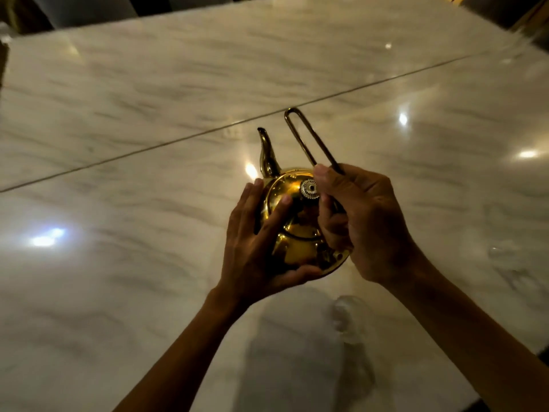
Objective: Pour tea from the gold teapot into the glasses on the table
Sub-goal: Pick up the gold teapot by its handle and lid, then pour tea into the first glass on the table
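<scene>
The gold teapot (292, 230) is held above the white marble table (148, 114), its spout (267, 153) pointing away from me. My left hand (255, 242) cups the pot's left side and underside, one finger lying across the lid. My right hand (362, 221) is closed around the thin looped wire handle (309, 138), which sticks up and away, with the thumb near the lid's silver knob (310, 189). A clear glass (347, 318) shows blurred on the table below the pot, near me. Another faint clear glass (502, 252) sits to the right.
A dark seam (208, 132) runs diagonally across the glossy tabletop, which carries several bright light reflections. Dark chairs or furniture (89, 10) stand beyond the far edge. The table's near right edge (505, 379) drops to dark floor.
</scene>
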The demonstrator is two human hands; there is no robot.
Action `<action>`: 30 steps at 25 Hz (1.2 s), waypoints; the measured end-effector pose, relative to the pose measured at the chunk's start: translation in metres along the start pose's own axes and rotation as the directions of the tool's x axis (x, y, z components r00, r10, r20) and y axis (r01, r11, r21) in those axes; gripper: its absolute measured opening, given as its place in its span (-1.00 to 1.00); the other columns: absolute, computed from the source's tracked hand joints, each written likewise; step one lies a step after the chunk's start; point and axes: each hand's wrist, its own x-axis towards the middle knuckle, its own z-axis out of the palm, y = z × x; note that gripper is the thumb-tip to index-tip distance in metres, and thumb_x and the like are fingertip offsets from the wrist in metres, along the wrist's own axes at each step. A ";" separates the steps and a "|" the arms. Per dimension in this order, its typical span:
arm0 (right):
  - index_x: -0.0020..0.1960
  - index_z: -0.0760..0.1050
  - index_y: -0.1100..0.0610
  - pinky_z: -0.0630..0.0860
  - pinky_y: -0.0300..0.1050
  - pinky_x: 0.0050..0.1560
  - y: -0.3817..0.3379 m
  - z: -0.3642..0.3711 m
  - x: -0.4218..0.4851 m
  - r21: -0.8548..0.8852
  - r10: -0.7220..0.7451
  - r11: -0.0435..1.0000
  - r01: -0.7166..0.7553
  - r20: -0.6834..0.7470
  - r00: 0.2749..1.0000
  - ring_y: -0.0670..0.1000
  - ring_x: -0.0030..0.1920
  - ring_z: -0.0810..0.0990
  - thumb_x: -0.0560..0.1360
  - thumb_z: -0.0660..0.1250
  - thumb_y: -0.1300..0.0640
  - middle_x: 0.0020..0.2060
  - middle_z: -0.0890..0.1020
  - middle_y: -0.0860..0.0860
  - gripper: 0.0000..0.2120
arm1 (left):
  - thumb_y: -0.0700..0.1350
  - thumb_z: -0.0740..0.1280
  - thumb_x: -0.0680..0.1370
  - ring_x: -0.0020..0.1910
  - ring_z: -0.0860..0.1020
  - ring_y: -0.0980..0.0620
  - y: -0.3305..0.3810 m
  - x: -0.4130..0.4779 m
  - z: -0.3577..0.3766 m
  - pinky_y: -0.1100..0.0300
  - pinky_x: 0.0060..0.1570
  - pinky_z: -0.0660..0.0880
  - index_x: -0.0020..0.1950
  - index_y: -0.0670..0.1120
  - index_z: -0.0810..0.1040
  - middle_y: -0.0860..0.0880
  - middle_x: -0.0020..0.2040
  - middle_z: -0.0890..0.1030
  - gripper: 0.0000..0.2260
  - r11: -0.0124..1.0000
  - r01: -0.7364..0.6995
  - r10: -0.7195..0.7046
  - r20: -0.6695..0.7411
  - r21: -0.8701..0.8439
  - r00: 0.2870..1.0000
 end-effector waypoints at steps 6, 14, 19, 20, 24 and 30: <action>-0.45 0.40 0.02 0.15 -0.41 -0.63 -0.053 -0.030 -0.098 -0.061 -0.021 0.998 0.020 -0.014 1.000 -0.15 -0.70 0.17 0.54 0.22 0.11 -0.68 0.32 -0.12 -0.63 | 0.44 0.33 0.37 0.55 0.13 -0.34 0.109 -0.032 -0.007 -0.35 0.38 0.28 0.45 -0.14 0.24 -0.37 0.50 0.18 -0.11 0.998 -0.070 0.070 -0.021 0.000 0.997; -0.47 0.39 0.05 0.12 -0.39 -0.63 -0.060 -0.066 -0.211 -0.148 0.058 0.986 -0.074 -0.111 0.992 -0.12 -0.70 0.13 0.52 0.23 0.12 -0.68 0.29 -0.11 -0.63 | 0.43 0.33 0.36 0.55 0.14 -0.33 0.220 -0.104 0.022 -0.33 0.36 0.31 0.51 -0.04 0.16 -0.43 0.50 0.16 -0.11 0.986 0.018 -0.014 0.029 -0.163 0.999; -0.47 0.39 0.03 0.09 -0.39 -0.63 -0.046 -0.076 -0.244 -0.154 0.148 0.973 -0.174 -0.170 0.974 -0.12 -0.69 0.11 0.38 0.29 0.01 -0.68 0.27 -0.09 -0.72 | 0.34 0.46 0.26 0.53 0.17 -0.34 0.241 -0.137 0.042 -0.34 0.35 0.32 0.59 0.12 0.03 -0.41 0.51 0.16 0.03 0.967 0.051 -0.040 0.052 -0.250 0.998; -0.47 0.39 0.03 0.08 -0.38 -0.63 -0.043 -0.077 -0.246 -0.161 0.167 0.967 -0.197 -0.182 0.969 -0.11 -0.69 0.11 0.38 0.30 0.01 -0.67 0.27 -0.09 -0.72 | 0.33 0.47 0.26 0.53 0.18 -0.34 0.242 -0.143 0.045 -0.33 0.35 0.33 0.59 0.12 0.02 -0.40 0.51 0.16 0.03 0.963 0.060 -0.047 0.056 -0.262 0.997; -0.48 0.43 0.04 0.12 -0.39 -0.64 -0.026 -0.077 -0.249 -0.186 0.219 0.947 -0.263 -0.223 0.950 -0.12 -0.68 0.12 0.52 0.25 0.12 -0.66 0.27 -0.09 -0.62 | 0.30 0.49 0.26 0.53 0.19 -0.33 0.245 -0.164 0.055 -0.34 0.34 0.33 0.56 0.07 0.11 -0.37 0.53 0.16 -0.02 0.932 0.132 -0.101 0.110 -0.338 0.989; -0.46 0.38 0.06 0.12 -0.38 -0.66 -0.014 -0.071 -0.240 -0.255 0.334 0.885 -0.390 -0.238 0.912 -0.13 -0.68 0.12 0.55 0.22 0.09 -0.66 0.27 -0.09 -0.61 | 0.30 0.48 0.28 0.56 0.16 -0.25 0.244 -0.184 0.061 -0.29 0.37 0.33 0.53 0.00 0.14 -0.32 0.54 0.18 -0.05 0.881 0.263 -0.196 0.203 -0.393 0.959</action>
